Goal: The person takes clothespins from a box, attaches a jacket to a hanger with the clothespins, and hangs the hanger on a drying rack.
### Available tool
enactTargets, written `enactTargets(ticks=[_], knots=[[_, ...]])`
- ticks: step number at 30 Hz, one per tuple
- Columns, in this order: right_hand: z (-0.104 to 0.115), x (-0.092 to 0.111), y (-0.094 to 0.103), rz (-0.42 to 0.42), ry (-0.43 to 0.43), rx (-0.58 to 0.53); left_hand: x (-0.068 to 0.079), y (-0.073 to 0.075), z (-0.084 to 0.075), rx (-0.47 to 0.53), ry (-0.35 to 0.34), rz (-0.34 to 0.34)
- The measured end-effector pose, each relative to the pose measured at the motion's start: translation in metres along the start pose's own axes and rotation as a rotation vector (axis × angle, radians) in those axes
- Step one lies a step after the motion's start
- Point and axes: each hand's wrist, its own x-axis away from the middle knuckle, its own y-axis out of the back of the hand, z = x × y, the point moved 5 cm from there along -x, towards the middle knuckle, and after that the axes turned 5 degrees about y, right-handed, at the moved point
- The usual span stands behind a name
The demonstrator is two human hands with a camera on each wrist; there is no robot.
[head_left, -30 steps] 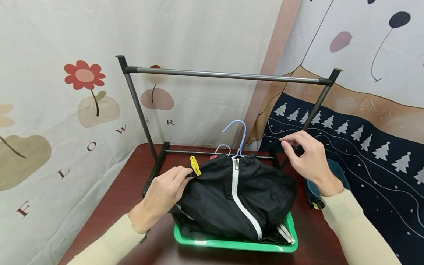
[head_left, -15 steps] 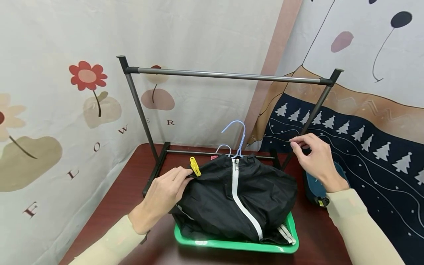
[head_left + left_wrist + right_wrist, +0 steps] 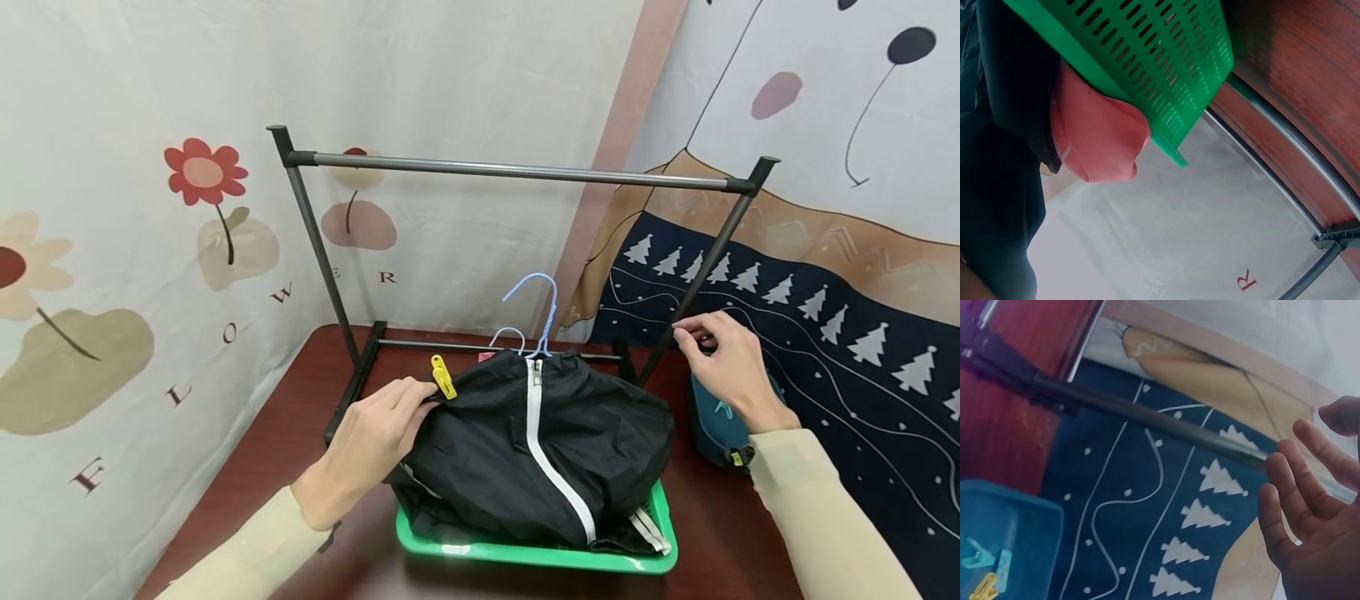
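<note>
A black jacket (image 3: 480, 467) with a white-edged zipper lies over the green basket (image 3: 525, 557). My left hand (image 3: 371, 433) pinches the jacket's left shoulder, right beside a yellow clothespin (image 3: 443, 377) clipped there. From the collar rises the hook of a blue hanger (image 3: 552, 312). Apart from the jacket, my right hand (image 3: 723, 358) hovers near the rack's right post, fingers loosely bent and holding nothing. The left wrist view has the slotted basket wall (image 3: 1135, 56) and a pink cloth (image 3: 1097, 134) under black fabric.
A dark metal clothes rack (image 3: 517, 169) stands behind the basket on a red-brown table (image 3: 240, 508). On the right is a blue container (image 3: 1029, 515) with teal clothespins (image 3: 1002, 570) and a yellow clothespin (image 3: 985, 587). A second hanger hook (image 3: 507, 332) shows behind the jacket.
My right hand has moved right and slightly down, away from the jacket towards the blue container. The left hand keeps its pinch on the jacket, and the yellow clothespin stays in place.
</note>
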Motion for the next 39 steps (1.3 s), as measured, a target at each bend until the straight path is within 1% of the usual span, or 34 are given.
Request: enactTargets(ticks=[2, 9, 18, 25, 36, 39], knots=[[-0.005, 0.002, 0.000, 0.013, -0.017, 0.002, 0.000, 0.000, 0.000, 0.003, 0.004, -0.001], [-0.025, 0.007, -0.003, 0.087, -0.073, 0.018, 0.001, 0.000, 0.000, 0.001, 0.044, 0.045], [-0.051, 0.014, -0.005, 0.198, -0.163, 0.042, 0.002, 0.000, -0.001, 0.001, 0.037, 0.032], [-0.074, 0.022, -0.006, 0.272, -0.210, 0.053, 0.001, 0.002, -0.002, 0.003, 0.010, 0.001], [-0.112, 0.034, -0.008, 0.391, -0.288, 0.063, 0.002, 0.001, -0.003, -0.006, 0.039, 0.032], [-0.120, 0.036, -0.009, 0.422, -0.302, 0.067, 0.002, 0.002, -0.003, -0.010, 0.038, 0.027]])
